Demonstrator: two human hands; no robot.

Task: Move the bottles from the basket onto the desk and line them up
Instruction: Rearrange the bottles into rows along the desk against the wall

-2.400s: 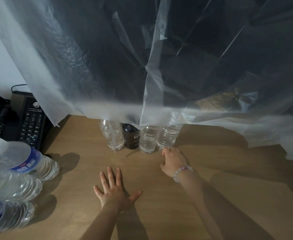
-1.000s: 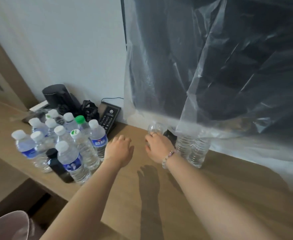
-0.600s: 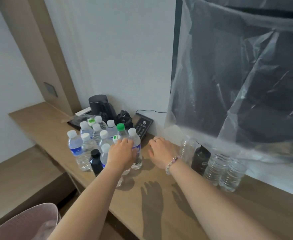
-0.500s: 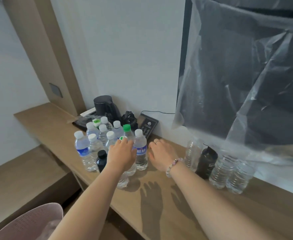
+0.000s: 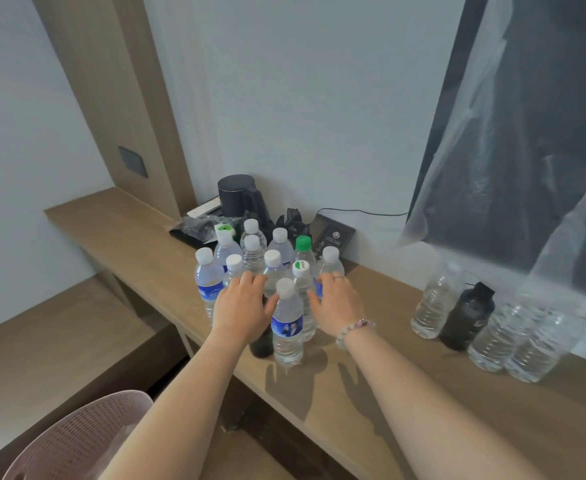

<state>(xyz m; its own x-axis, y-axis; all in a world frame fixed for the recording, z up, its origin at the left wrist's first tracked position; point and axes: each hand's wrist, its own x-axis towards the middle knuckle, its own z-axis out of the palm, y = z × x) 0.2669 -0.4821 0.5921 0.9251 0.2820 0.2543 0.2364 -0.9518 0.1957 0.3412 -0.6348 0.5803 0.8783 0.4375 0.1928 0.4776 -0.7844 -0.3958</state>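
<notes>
Bottles crowd the left part of the desk [image 5: 371, 403] in a loose huddle, and both hands are in among them right now. Left hand [image 5: 241, 308] sits fingers spread over a dark bottle [image 5: 262, 342], palm down on its top; whether it has actually gripped, I cannot tell. Right hand [image 5: 336, 303] is half open, fingers curled against the flank of a blue-labelled bottle [image 5: 329, 263], touching rather than clamped. Between the two hands stands the front bottle [image 5: 287, 327], white cap, blue label, apparently free.

These look like thin, clear plastic with water inside: some heft, walls that dent if squeezed, and tall enough to topple their neighbours. Best taken round the body near the label, not by the cap.

Count: eleven or so in the huddle, one green cap [image 5: 303, 242] among the white. Off to the right, under the plastic sheet [image 5: 526, 150], four stand in a row [image 5: 485, 323], three clear and one black. Pink basket [image 5: 77, 441] sits low, near left.
</notes>
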